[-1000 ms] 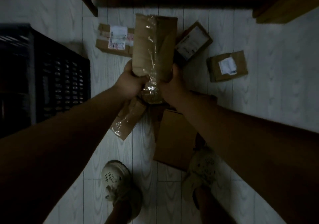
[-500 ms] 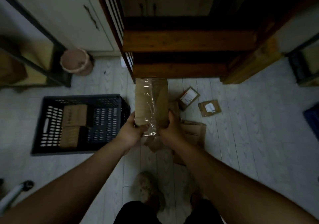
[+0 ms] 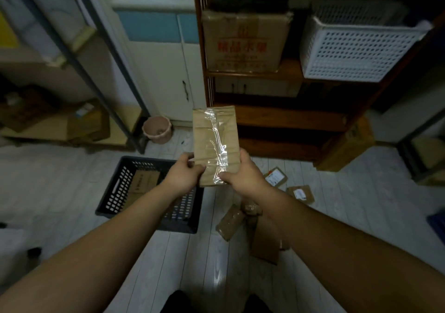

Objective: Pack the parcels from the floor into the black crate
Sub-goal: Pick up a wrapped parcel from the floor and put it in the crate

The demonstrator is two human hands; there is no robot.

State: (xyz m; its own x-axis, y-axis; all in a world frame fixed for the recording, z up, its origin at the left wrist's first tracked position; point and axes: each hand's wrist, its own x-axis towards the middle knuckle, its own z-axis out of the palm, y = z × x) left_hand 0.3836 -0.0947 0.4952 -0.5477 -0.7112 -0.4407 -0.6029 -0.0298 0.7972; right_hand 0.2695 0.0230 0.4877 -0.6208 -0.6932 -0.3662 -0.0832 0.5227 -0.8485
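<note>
Pale plank floor (image 3: pixel 60 180), wooden shelf (image 3: pixel 289 117) behind. Left hand (image 3: pixel 183 177) and right hand (image 3: pixel 240 177) each gripped the lower end of a taped parcel (image 3: pixel 214 139), held upright in the air by the black crate's (image 3: pixel 134 160) far right corner. Step judged: carrying over. Next: swing left, lower past the rim; room beside the carton (image 3: pixel 144 182) inside looked open.

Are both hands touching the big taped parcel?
Touching. The head view shows the left hand and right hand gripping the bottom corners of the taped parcel.
</note>
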